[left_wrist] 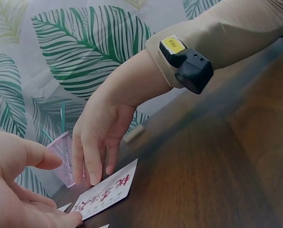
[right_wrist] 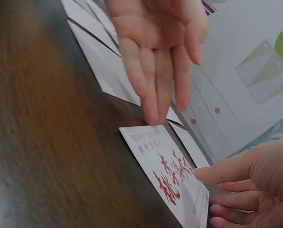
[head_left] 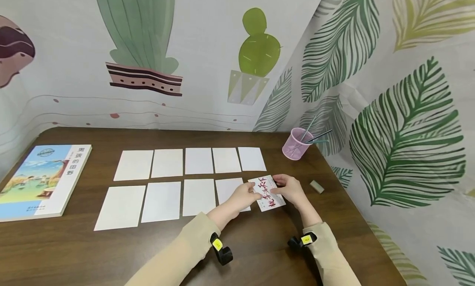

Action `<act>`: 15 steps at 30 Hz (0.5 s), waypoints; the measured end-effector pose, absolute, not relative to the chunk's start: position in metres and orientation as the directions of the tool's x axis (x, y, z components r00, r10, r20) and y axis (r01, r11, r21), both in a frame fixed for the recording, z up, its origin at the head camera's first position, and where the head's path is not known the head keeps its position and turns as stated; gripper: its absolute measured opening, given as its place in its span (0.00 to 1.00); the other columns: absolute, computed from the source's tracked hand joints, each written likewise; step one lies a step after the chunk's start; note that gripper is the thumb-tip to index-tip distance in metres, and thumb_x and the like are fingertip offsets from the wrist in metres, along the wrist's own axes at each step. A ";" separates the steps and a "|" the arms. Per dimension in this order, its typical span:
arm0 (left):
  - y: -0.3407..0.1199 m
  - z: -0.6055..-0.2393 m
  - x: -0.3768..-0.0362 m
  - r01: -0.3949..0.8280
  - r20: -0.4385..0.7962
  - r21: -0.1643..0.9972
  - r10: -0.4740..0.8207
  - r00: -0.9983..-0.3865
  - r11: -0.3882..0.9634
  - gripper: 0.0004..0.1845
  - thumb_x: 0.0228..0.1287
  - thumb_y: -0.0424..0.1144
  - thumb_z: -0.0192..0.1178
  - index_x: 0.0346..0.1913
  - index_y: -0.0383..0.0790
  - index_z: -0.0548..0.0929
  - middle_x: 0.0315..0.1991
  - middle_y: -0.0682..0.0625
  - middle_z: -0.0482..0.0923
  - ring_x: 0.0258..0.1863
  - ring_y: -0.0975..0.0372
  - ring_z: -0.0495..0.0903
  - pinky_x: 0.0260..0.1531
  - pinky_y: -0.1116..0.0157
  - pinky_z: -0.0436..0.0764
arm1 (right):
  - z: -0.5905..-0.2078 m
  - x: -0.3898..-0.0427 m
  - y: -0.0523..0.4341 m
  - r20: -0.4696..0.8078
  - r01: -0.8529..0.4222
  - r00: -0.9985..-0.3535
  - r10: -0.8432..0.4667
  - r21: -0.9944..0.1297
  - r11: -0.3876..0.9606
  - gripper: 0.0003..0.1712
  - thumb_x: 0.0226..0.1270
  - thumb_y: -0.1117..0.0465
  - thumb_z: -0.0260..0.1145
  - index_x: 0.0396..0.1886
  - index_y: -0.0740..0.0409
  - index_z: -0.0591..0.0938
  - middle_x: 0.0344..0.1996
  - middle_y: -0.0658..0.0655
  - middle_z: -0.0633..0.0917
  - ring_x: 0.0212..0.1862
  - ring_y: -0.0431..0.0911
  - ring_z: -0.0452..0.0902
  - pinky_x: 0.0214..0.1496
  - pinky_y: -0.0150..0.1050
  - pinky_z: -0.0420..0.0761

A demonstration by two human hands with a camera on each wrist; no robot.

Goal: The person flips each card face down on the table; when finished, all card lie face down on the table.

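Note:
A white card with red handwritten-style characters (head_left: 266,194) lies at the right end of the front row of blank cards. My left hand (head_left: 243,197) is at its left edge; in the right wrist view its fingers (right_wrist: 155,85) are straight, one fingertip meeting the card's edge. On the card's other side is my right hand (head_left: 290,190). Its thumb (right_wrist: 212,174) reaches over the printed face, while its other fingers are beside the far edge. Neither hand visibly curls round the card. Part of a blank card (head_left: 227,188) is hidden under my left hand.
Two rows of blank white cards (head_left: 167,162) stretch leftward. A book (head_left: 70,179) lies at far left. Toward the back right stands a pink mesh pen cup (head_left: 291,148) with pens. An eraser-like block (head_left: 316,186) lies near the table's (head_left: 259,253) right edge, by the wall.

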State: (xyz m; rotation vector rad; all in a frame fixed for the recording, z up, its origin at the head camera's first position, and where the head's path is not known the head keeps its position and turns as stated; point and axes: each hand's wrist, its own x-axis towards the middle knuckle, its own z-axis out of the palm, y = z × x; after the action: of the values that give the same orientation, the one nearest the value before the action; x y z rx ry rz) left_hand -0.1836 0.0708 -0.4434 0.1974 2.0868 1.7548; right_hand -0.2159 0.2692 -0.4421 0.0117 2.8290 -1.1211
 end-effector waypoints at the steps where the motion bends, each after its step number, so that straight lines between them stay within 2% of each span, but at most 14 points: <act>1: 0.071 -0.443 -0.184 -0.152 -0.216 0.968 0.357 -0.909 0.198 0.34 0.63 0.36 0.60 0.69 0.24 0.64 0.67 0.30 0.67 0.68 0.42 0.67 0.66 0.48 0.68 | -0.442 -0.216 0.268 -0.093 0.040 -0.995 -0.032 -0.676 0.736 0.29 0.53 0.67 0.73 0.56 0.72 0.79 0.53 0.70 0.83 0.56 0.61 0.80 0.59 0.53 0.78; 5: 0.071 -0.444 -0.184 -0.153 -0.214 0.969 0.353 -0.911 0.193 0.34 0.63 0.36 0.60 0.68 0.24 0.64 0.67 0.30 0.67 0.68 0.42 0.67 0.66 0.48 0.68 | -0.440 -0.216 0.264 -0.099 0.039 -0.994 -0.039 -0.678 0.734 0.30 0.53 0.67 0.73 0.56 0.73 0.78 0.52 0.71 0.83 0.55 0.61 0.80 0.58 0.53 0.78; 10: 0.069 -0.445 -0.184 -0.161 -0.216 0.971 0.356 -0.909 0.180 0.33 0.63 0.36 0.60 0.69 0.24 0.65 0.66 0.30 0.68 0.67 0.42 0.67 0.66 0.48 0.68 | -0.442 -0.218 0.266 -0.098 0.063 -0.995 -0.013 -0.733 0.677 0.28 0.53 0.70 0.72 0.56 0.73 0.76 0.52 0.72 0.81 0.53 0.62 0.79 0.55 0.50 0.80; 15: 0.068 -0.446 -0.184 -0.177 -0.224 0.972 0.366 -0.903 0.157 0.33 0.64 0.36 0.59 0.69 0.24 0.64 0.67 0.30 0.67 0.68 0.42 0.66 0.68 0.48 0.67 | -0.443 -0.222 0.271 -0.112 0.088 -0.994 -0.007 -0.818 0.568 0.30 0.55 0.73 0.69 0.59 0.73 0.73 0.56 0.74 0.78 0.51 0.60 0.80 0.47 0.38 0.81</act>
State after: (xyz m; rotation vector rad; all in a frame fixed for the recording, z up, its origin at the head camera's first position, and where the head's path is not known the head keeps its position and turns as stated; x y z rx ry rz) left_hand -0.1836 0.0685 -0.4458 0.1794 2.0327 1.7956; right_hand -0.2217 0.2714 -0.4432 0.0693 2.6901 -1.4118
